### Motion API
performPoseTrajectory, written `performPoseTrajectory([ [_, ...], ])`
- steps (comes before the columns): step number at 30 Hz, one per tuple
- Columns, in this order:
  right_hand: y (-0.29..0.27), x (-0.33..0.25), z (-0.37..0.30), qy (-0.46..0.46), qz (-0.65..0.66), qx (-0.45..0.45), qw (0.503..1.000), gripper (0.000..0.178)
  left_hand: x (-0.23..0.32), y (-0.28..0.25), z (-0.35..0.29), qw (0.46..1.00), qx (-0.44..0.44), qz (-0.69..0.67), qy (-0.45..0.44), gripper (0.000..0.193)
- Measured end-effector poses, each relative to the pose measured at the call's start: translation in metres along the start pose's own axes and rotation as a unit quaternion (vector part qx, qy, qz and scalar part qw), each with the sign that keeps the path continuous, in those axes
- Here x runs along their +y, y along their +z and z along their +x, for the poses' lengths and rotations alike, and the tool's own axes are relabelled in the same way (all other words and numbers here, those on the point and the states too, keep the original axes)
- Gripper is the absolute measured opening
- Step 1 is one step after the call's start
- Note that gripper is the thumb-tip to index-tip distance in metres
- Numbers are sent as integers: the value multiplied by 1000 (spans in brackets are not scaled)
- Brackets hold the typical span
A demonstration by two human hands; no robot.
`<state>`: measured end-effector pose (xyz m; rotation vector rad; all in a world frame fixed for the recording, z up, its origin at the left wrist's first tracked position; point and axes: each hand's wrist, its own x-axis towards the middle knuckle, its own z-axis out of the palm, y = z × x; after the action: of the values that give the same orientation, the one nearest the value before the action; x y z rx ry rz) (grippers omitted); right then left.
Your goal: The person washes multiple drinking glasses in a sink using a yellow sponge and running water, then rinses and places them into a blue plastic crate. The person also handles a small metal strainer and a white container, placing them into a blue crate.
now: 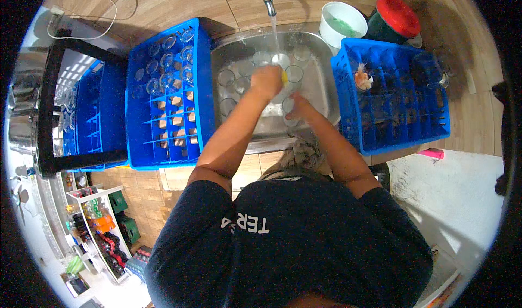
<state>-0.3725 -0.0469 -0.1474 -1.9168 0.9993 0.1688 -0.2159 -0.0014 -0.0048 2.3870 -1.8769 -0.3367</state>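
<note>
Both my hands are over the steel sink (331, 96). Closed fingers of my left hand (266, 81) grip a yellow sponge (284, 78), of which only an edge shows. Lower and to the right, my right hand (300, 107) curls around a clear drinking glass (289, 106), slightly blurred. Another glass (294, 74) stands close beside the sponge. Several more clear glasses (226, 78) sit around the basin. Water (275, 32) runs from the tap (268, 4) onto the glasses behind my left hand.
Left of the sink stands a blue divided crate (205, 90), with glasses in its far compartments. Another blue crate (352, 98) holding glasses is on the right. Behind it are a white bucket (328, 32) with greenish contents and a dark container with a red lid (399, 15).
</note>
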Motion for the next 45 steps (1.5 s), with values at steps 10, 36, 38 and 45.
performPoseTrajectory([
  [10, -59, -56, 84, -58, 594, -38, 801, 47, 0, -70, 45, 972, 211, 96, 36, 27],
  [36, -93, -123, 57, -87, 774, 26, 627, 35, -7, 40, 100, 491, -57, -869, 31, 24],
  [38, -105, -121, 54, -87, 797, 15, 597, 36, 0, 40, 78, 372, -27, -926, 59, 21],
  [45, -92, -113, 46, -248, 757, -5, 604, 60, 3, 9, 60, 369, 27, -926, -78, 25],
])
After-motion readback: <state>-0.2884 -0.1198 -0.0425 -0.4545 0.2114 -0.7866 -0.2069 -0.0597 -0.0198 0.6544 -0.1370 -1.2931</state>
